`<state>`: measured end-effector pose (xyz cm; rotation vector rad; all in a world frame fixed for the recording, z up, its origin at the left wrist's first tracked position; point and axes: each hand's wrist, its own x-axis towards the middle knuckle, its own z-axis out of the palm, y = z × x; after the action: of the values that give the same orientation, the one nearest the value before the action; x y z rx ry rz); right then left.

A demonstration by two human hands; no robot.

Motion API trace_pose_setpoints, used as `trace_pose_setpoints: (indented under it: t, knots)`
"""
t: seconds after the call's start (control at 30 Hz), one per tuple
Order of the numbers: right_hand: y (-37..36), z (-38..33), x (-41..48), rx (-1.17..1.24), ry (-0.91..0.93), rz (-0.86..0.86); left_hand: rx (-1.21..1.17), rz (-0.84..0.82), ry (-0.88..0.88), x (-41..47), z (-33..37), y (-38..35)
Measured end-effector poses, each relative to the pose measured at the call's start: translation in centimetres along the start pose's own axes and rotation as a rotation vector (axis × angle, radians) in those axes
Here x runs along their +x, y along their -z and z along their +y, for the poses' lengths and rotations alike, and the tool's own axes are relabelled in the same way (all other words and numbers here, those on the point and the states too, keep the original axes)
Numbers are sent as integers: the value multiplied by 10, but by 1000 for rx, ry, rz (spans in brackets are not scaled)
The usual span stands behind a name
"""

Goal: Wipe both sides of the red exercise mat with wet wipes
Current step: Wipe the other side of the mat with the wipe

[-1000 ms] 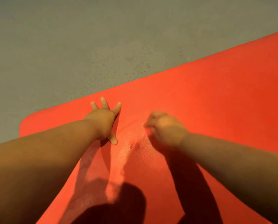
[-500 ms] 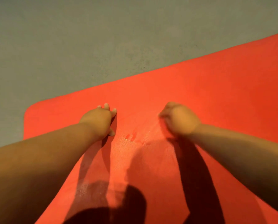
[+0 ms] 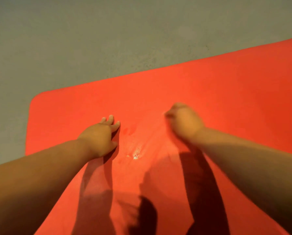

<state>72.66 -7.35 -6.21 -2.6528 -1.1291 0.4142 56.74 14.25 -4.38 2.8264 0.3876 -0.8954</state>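
Note:
The red exercise mat [image 3: 226, 99] lies flat on the floor and fills the lower right of the head view. Its rounded corner sits at the left. My left hand [image 3: 99, 138] presses on the mat with the fingers spread and straight. Further right, my right hand [image 3: 184, 121] is blurred, its fingers curled down against the mat. Only a faint pale edge at the fingertips shows of the wet wipe [image 3: 165, 114]; the rest is hidden under the hand. A wet, shiny streak [image 3: 136, 153] lies on the mat between my hands.
Grey floor [image 3: 90, 39] runs along the mat's far edge and left end. Dark shadows of my arms and body fall on the near part of the mat.
My right hand has slid to the right and away from me across the mat, leaving a wet sheen behind. My left hand stays pressed in about the same spot.

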Motion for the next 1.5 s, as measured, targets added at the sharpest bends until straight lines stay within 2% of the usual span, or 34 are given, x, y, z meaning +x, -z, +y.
trace_pose_setpoints:
  t: [0.07,0.13,0.2,0.3,0.37,0.43,0.53,0.57,0.6,0.67,0.8,0.83,0.87,1.0,1.03,1.1,1.2,1.3,1.33,1.4,1.5]
  knots:
    - [15,40,10,-46,-293,111,-29,-2,17,-7,6,-5]
    - [12,27,0,-130,-305,81,-54,-1,44,-12,15,-9]
    - [-1,-19,-20,-119,-150,-16,-63,2,47,-17,22,-10]
    - [-26,-78,-65,-33,270,-222,-87,-30,38,-30,30,-18]
    - [-31,-77,-79,-37,458,-295,-80,-38,24,-42,35,-26]
    - [-24,-42,-62,-86,355,-172,-86,-32,23,-51,39,-35]
    - [2,29,-34,-110,-182,56,-114,-24,37,-62,47,-43]
    - [6,38,-31,-101,-302,75,-119,-24,40,-65,49,-45]
    - [6,34,-31,-119,-316,73,-121,-31,38,-67,52,-47]
    - [-10,-6,-45,-116,-168,10,-129,-39,32,-71,55,-49]
    - [-48,-98,-114,-11,400,-276,-147,-67,1,-87,51,-56]
    - [-47,-96,-119,-4,457,-310,-144,-80,-5,-92,50,-59]
    - [-44,-83,-115,5,419,-265,-138,-91,-9,-97,50,-62]
    - [-10,15,-72,-15,-176,36,-137,-89,18,-108,52,-73]
    - [-5,32,-69,-33,-276,69,-139,-92,36,-112,56,-77]
    - [-9,25,-69,-60,-318,86,-127,-85,96,-116,61,-83]
    - [-44,-43,-95,12,-76,8,-197,-69,234,-126,66,-94]
    - [-66,-103,-139,36,353,-184,-264,-57,251,-132,62,-99]
    - [-64,-100,-141,48,387,-185,-256,-43,248,-132,61,-99]
    - [-54,-65,-128,49,214,-107,-231,-38,244,-134,64,-99]
    - [-20,16,-105,30,-238,86,-228,-50,238,-146,73,-108]
